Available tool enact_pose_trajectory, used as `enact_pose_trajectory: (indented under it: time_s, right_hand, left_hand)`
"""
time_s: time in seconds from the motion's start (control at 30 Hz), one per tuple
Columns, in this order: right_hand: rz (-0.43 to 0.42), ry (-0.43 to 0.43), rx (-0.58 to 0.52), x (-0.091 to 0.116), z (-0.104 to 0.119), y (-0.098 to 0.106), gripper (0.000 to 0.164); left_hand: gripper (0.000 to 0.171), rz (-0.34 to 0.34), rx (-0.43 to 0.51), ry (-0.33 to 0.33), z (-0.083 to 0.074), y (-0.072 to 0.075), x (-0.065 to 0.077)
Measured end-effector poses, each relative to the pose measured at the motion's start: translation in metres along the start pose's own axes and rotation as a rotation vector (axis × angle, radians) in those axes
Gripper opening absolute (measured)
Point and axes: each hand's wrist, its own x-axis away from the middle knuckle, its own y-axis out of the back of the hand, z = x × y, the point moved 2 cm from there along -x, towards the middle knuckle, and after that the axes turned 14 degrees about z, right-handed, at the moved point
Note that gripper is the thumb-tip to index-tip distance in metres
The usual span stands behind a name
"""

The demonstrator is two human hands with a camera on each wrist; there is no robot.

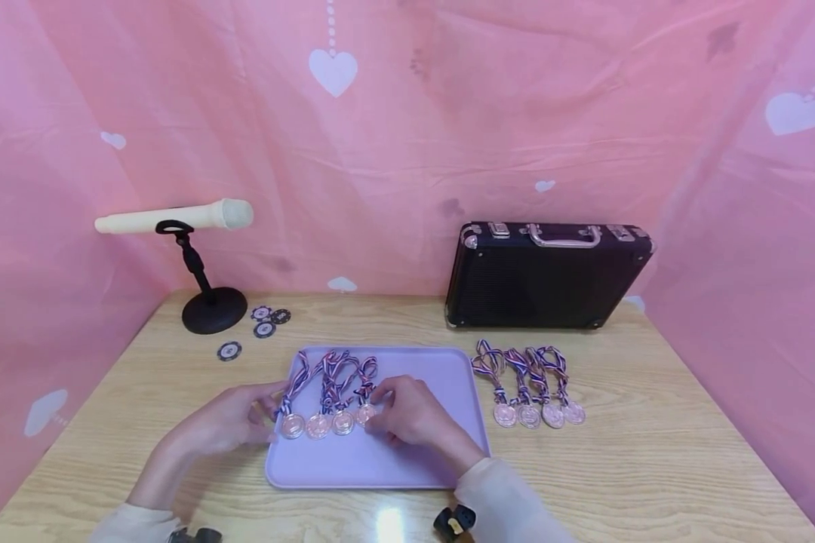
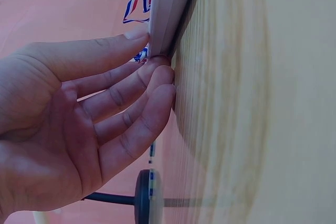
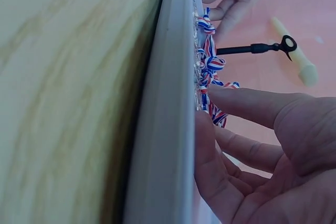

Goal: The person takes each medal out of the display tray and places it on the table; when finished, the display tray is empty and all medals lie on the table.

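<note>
Four round medals with striped red, white and blue ribbons lie in a row on the purple tray (image 1: 421, 471). My left hand (image 1: 234, 418) is at the tray's left edge. In the left wrist view its thumb (image 2: 118, 44) meets the rim and the curved fingers (image 2: 139, 121) lie against the outer side, gripping the edge. Over the tray, my right hand (image 1: 410, 413) pinches the rightmost medal (image 1: 364, 414) between thumb and fingers. Striped ribbon (image 3: 216, 113) shows between those fingertips in the right wrist view. The leftmost medal (image 1: 293, 426) sits close to the left hand.
Right of the tray lie several more ribboned medals (image 1: 505, 415). Behind them stands a black briefcase (image 1: 546, 283). At the back left, a white microphone (image 1: 176, 219) rests on a black stand (image 1: 210, 309), with several poker chips (image 1: 264, 329) beside it. A pink curtain (image 1: 394, 166) hangs behind.
</note>
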Motion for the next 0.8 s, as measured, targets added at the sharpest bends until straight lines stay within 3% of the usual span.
enact_pose_trajectory:
  time_s: [0.33,0.57,0.8]
  right_hand:
    - [-0.042,-0.027,0.103,-0.004,0.003,-0.003,0.032]
    - [-0.101,0.000,0.274,-0.009,0.005,-0.005,0.029]
    - [-0.083,-0.019,0.287,-0.012,0.005,-0.006,0.030]
  left_hand:
    - [0.082,-0.001,-0.009,-0.011,0.000,0.000,0.000]
    - [0.081,-0.001,-0.005,-0.016,0.000,0.000,0.000]
    - [0.082,-0.002,-0.004,-0.018,0.000,0.001,0.000]
